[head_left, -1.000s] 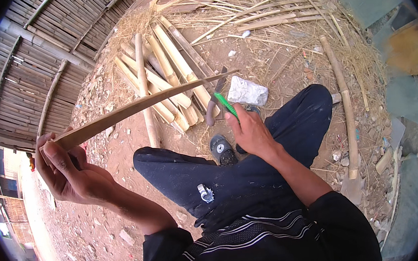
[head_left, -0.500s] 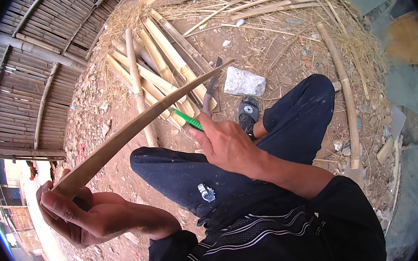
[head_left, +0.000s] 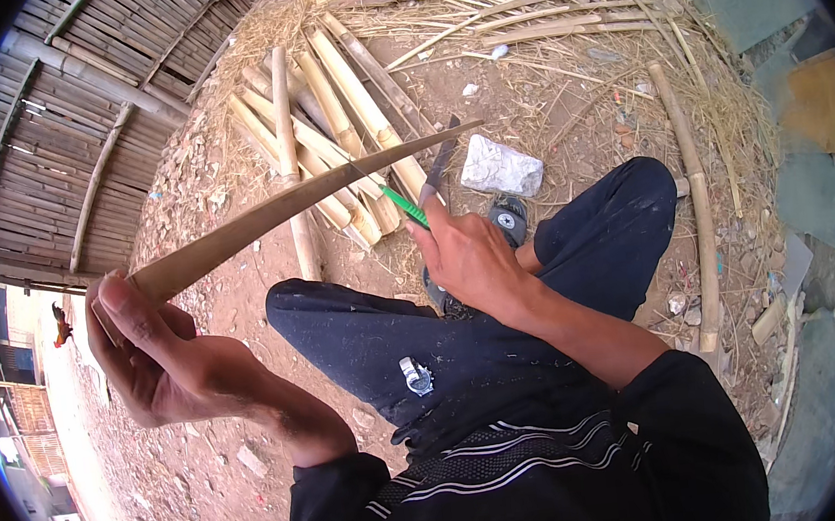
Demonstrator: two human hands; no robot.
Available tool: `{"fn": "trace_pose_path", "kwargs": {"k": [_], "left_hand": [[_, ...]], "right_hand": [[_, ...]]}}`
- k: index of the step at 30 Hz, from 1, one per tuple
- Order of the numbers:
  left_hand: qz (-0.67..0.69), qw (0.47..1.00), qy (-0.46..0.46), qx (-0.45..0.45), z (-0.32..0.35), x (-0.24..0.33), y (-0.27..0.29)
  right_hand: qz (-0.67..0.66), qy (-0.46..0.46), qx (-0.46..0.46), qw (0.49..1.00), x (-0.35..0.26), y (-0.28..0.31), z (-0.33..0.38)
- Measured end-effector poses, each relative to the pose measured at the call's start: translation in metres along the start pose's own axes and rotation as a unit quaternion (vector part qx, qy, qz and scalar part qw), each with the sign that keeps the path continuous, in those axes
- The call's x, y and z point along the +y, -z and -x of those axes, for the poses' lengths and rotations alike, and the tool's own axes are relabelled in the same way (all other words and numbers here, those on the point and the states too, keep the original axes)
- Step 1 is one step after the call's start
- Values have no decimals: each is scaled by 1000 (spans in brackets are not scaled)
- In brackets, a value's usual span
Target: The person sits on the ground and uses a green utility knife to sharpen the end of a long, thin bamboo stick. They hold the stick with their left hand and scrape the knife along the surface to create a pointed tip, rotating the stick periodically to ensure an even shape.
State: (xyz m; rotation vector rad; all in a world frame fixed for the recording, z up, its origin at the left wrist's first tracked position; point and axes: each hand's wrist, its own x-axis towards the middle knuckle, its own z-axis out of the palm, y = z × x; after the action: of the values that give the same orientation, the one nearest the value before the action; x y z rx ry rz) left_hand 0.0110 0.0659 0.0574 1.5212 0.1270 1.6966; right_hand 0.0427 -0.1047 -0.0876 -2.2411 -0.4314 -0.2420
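My left hand (head_left: 171, 360) is closed around the near end of a long bamboo strip (head_left: 262, 213), which slants up to the right and tapers to a point. In my right hand (head_left: 473, 260) is a knife with a green handle (head_left: 404, 207). Its thin blade reaches the strip's lower edge, past the middle of its length; whether it cuts in is too small to tell. Behind the strip's far end, a machete (head_left: 442, 165) with a dark blade lies on the ground beside a white stone block (head_left: 501, 165).
Several split bamboo lengths (head_left: 367, 100) lie piled ahead, a round pole (head_left: 284, 123) among them. Another bamboo pole (head_left: 697, 213) lies to the right, near glass sheets (head_left: 818, 192). A wristwatch (head_left: 416, 375) rests on my lap. A bamboo wall (head_left: 45, 146) stands at left.
My left hand has risen and shifted slightly right with the strip, which now lies flatter. My right hand and the knife have moved right along it. The view has shifted slightly.
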Motion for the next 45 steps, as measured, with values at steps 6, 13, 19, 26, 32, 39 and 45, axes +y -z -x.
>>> {"fn": "trace_pose_path", "kwargs": {"k": [6,13,19,26,32,39,45], "left_hand": [[8,999,-42,3,4,2,3],[60,998,-14,25,6,1,-2],[37,999,-8,-20,6,3,-2],[67,997,17,15,13,10,1],[62,998,-4,-8,7,0,6],[57,998,-20,-7,1,-4,-6],[53,999,-4,6,-8,-21,-3]], "right_hand": [[-56,-42,-40,997,-24,4,-1],[-13,2,-3,1000,-6,15,-9],[54,-129,-14,990,78,-7,-16],[43,-24,20,999,68,-21,-22],[114,-122,1,986,130,-26,-24],[192,-280,-95,936,245,-63,-28],[85,-254,-18,963,171,-26,-39]]}}
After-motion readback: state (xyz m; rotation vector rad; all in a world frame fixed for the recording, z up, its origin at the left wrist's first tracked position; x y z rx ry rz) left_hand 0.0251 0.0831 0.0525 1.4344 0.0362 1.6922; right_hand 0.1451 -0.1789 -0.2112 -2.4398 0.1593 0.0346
